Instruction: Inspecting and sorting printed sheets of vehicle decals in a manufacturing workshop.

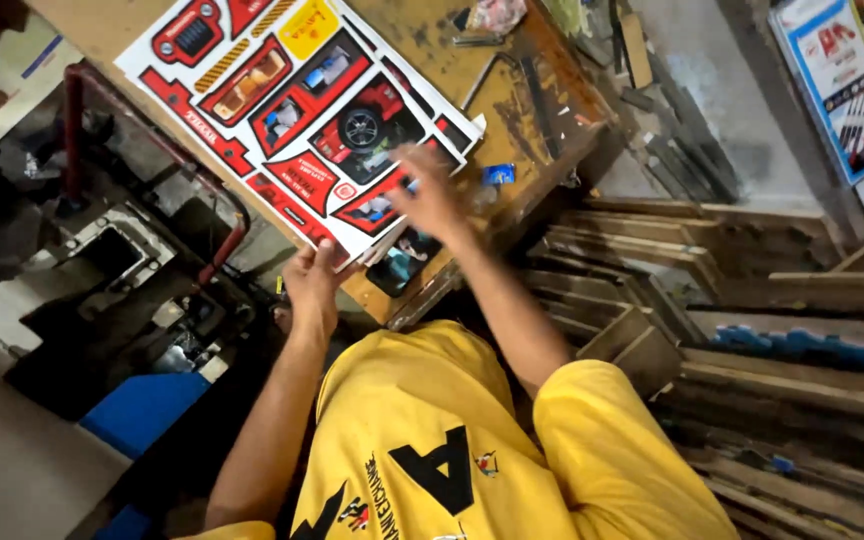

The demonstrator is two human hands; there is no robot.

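Note:
A large white sheet (292, 110) printed with red, yellow and black toy-car cut-out shapes lies on a worn brown wooden board (512, 100). My left hand (310, 285) grips the sheet's near edge, thumb on top. My right hand (430, 192) rests on the sheet's near right corner with the fingers spread and blurred; nothing is visibly held in it. A dark glossy card or phone (404, 262) pokes out from under the sheet between my two hands. A small blue scrap (498, 174) lies on the board just right of my right hand.
Stacked wooden frames and slats (752, 300) fill the right side. A red metal pipe frame (152, 130) and grey machine parts (112, 250) stand left of the board, with a blue box (142, 410) below them. Printed posters (852, 70) are at the top right. Small tools and scraps lie at the board's far end (492, 30).

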